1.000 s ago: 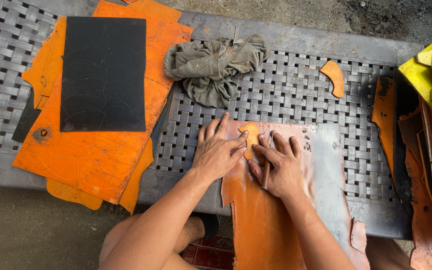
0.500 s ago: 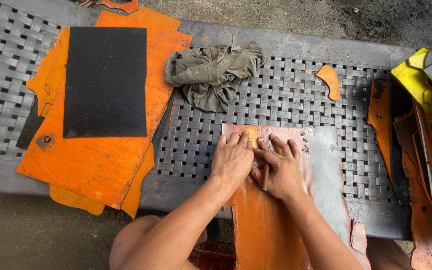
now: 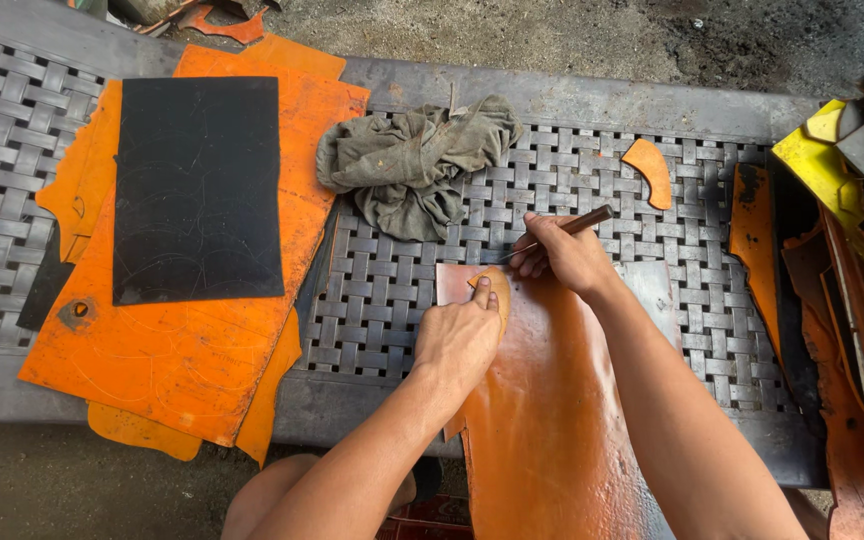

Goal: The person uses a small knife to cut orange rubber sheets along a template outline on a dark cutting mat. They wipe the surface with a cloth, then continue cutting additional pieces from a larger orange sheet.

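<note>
Near the front edge of the woven metal bench (image 3: 592, 200), an orange leather sheet (image 3: 552, 420) lies flat and hangs over that edge. On its upper end the left hand (image 3: 457, 340) presses a small oval pattern piece (image 3: 497, 290) down, fingers closed flat on it. The right hand (image 3: 567, 255) is clamped around a thin dark-handled tool (image 3: 577, 225), its tip at the piece's edge (the point itself is too small to make out). Farther back lies a crumpled grey rag (image 3: 412, 160). Toward the left end, a black rectangular sheet (image 3: 197, 190) rests on stacked orange sheets (image 3: 182, 360). Leather scraps (image 3: 852, 250) are piled at the right end.
</note>
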